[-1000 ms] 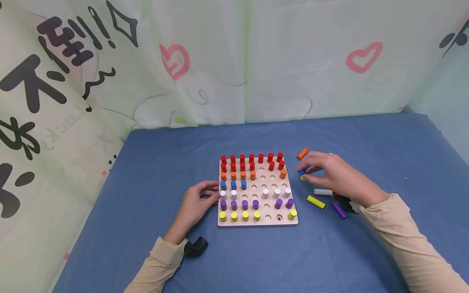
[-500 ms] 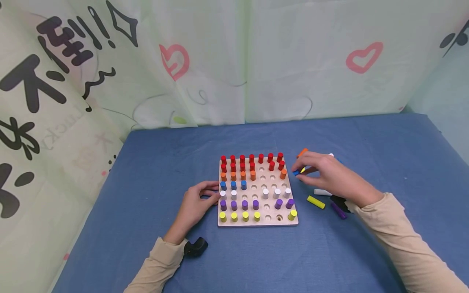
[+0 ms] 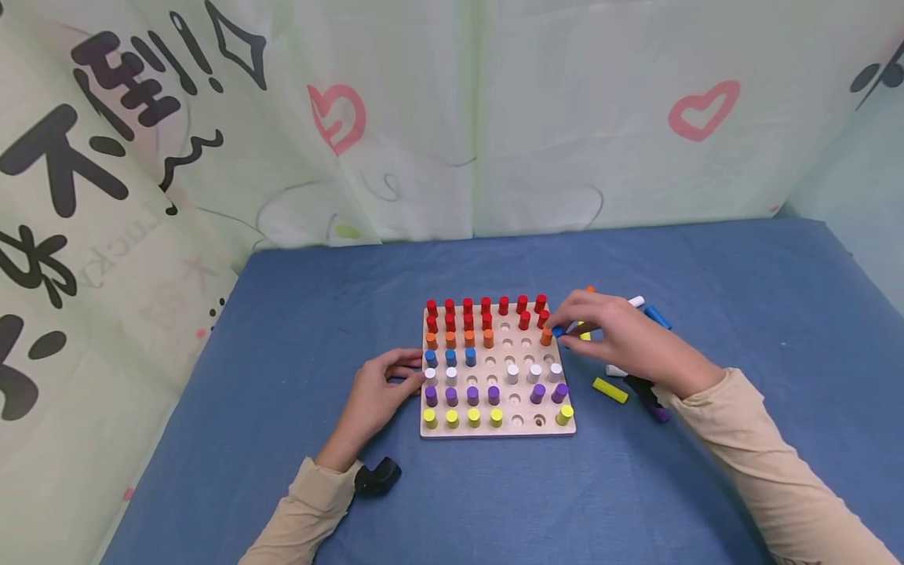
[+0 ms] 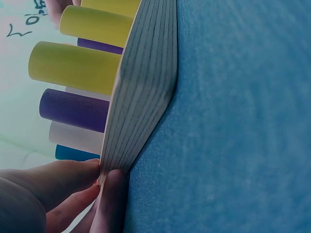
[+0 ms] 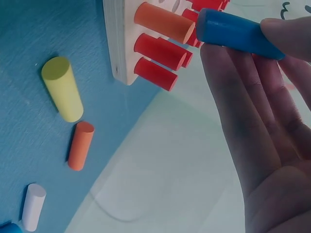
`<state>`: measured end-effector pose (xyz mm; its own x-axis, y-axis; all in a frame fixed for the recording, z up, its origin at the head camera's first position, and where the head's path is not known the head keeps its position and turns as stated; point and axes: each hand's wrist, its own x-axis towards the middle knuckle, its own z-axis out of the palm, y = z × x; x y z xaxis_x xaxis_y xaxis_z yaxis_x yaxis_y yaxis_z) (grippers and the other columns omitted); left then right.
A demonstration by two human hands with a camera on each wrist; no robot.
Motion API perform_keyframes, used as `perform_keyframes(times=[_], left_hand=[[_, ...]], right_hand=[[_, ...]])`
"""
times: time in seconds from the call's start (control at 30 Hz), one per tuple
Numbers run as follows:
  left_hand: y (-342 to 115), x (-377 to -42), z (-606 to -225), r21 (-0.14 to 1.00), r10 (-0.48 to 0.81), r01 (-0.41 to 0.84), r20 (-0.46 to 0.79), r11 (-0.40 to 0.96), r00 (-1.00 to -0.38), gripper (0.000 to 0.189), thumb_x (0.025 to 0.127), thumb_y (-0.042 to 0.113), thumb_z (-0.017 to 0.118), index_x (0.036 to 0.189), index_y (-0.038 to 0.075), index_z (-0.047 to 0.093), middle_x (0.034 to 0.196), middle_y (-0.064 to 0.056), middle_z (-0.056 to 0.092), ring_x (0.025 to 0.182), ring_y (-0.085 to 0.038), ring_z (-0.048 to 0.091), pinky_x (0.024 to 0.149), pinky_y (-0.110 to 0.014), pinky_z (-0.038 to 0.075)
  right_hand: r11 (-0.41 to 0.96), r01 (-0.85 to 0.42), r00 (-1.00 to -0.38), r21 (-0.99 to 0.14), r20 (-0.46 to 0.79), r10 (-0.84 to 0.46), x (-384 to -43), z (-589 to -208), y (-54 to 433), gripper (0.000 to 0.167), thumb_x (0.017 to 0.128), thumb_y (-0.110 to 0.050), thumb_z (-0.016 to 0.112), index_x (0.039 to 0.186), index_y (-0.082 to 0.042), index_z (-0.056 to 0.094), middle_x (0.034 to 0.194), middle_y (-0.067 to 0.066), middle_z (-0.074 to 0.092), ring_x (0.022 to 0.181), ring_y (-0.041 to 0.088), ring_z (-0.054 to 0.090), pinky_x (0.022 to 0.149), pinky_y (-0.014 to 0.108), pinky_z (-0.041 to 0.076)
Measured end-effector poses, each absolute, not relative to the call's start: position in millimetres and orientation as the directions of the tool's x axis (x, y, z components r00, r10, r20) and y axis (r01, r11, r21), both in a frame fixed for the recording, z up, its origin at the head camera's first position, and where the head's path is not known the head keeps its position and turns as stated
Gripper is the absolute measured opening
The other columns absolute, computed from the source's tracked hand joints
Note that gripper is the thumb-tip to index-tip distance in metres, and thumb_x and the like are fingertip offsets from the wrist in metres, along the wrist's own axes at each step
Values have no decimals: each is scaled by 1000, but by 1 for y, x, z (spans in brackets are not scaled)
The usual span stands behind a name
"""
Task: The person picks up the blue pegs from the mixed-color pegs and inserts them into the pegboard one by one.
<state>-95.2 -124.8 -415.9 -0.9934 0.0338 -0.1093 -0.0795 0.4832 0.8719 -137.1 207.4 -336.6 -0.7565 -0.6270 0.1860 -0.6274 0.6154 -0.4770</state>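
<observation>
- In the head view, a square pale wooden pegboard [image 3: 500, 352] is seen on the blue cloth-covered tabletop [image 3: 494, 502], with coloured round pegs [image 3: 474, 417] stood upright in rows.
- A blue cylindrical peg [image 3: 559, 332], mostly covered here, is held by the right hand [image 3: 621, 329] at the board's right edge, beside an upright orange cylindrical peg [image 3: 547, 337].
- The right forearm, in a beige cloth sleeve [image 3: 777, 463], is angled in from the lower right, the back of the hand turned up; the left hand [image 3: 377, 392] is placed at the board's left edge, its fingers loosely bent.
- Only here are a loose yellow cylindrical peg [image 3: 610, 390] near the board's right side and a partly hidden purple one [image 3: 660, 413] shown.
- In the left wrist view, the layered side wall is revealed: the board's edge is gripped, the thumb set at its upper rim and another finger against the wall.
- In the right wrist view, the blue peg's length is exposed, pinched between thumb and fingers, the fingers extended; whether the orange peg is touched cannot be told. A loose orange cylindrical peg [image 5: 80, 145], mostly hidden from above, is fully shown.
</observation>
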Motion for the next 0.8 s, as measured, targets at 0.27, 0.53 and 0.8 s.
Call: perform_keyframes(times=[0.27, 0.53, 0.8], left_hand=[[-125, -95, -415, 872, 34, -81, -111, 483, -993, 37, 91, 10, 72, 127, 8, 66, 114, -6, 70, 93, -16, 67, 77, -28, 60], [-125, -94, -415, 874, 38, -77, -108, 479, -993, 37, 91, 10, 72, 127, 7, 65, 114, -6, 70, 93, -16, 68, 77, -28, 60], [-126, -95, -416, 876, 41, -66, -98, 478, -994, 37, 90, 9, 72, 126, 7, 66, 113, -7, 70, 93, -16, 68, 77, -27, 60]], right_hand=[[598, -644, -739, -477, 188, -646, -138, -334, 202, 22, 85, -2, 75, 104, -13, 74, 104, -6, 64, 88, 7, 60, 73, 30, 55], [579, -656, -725, -485, 189, -663, -139, -333, 196, 21, 85, -4, 77, 105, -12, 74, 104, -5, 64, 87, 7, 63, 72, 33, 58], [540, -689, -695, -483, 230, -681, -140, -333, 191, 21, 85, -4, 76, 104, -14, 73, 103, -5, 64, 85, 5, 60, 69, 31, 55]])
